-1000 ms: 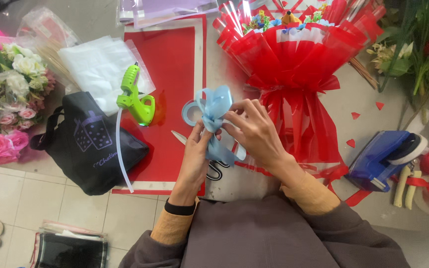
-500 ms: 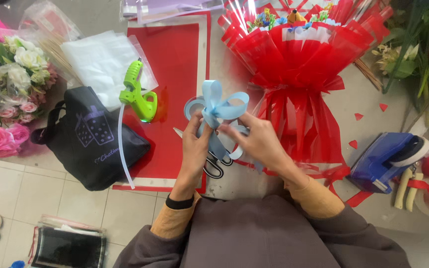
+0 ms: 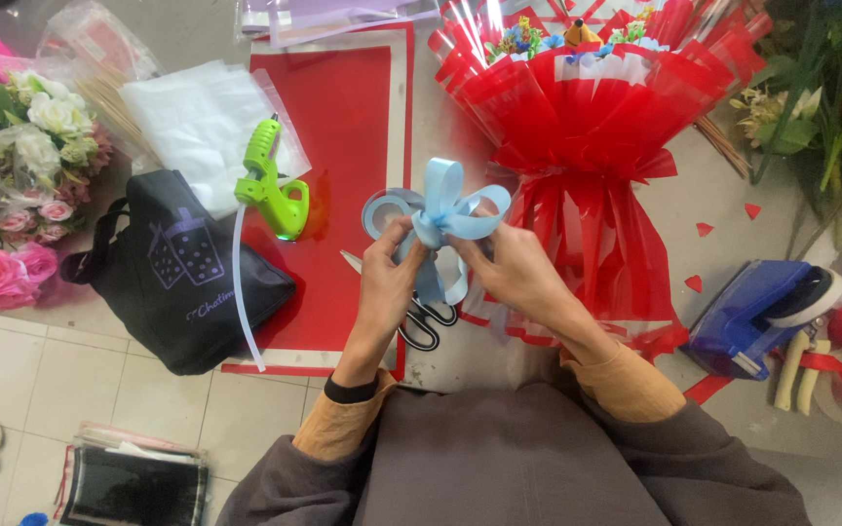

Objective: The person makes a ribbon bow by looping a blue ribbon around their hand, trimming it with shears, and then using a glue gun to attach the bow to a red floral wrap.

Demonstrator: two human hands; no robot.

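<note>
Since the earlier frame, the light-blue ribbon bow (image 3: 440,209) has opened out: its loops are fuller and wider. The left hand (image 3: 389,278) pinches the bow's centre knot from the left; the right hand (image 3: 509,268) pinches it from the right, fingers pressed together. Scissors (image 3: 419,314) lie just below the hands. The red bouquet (image 3: 587,127) lies beyond the right hand. Judgement: loops formed; the bow is not yet attached.
</note>
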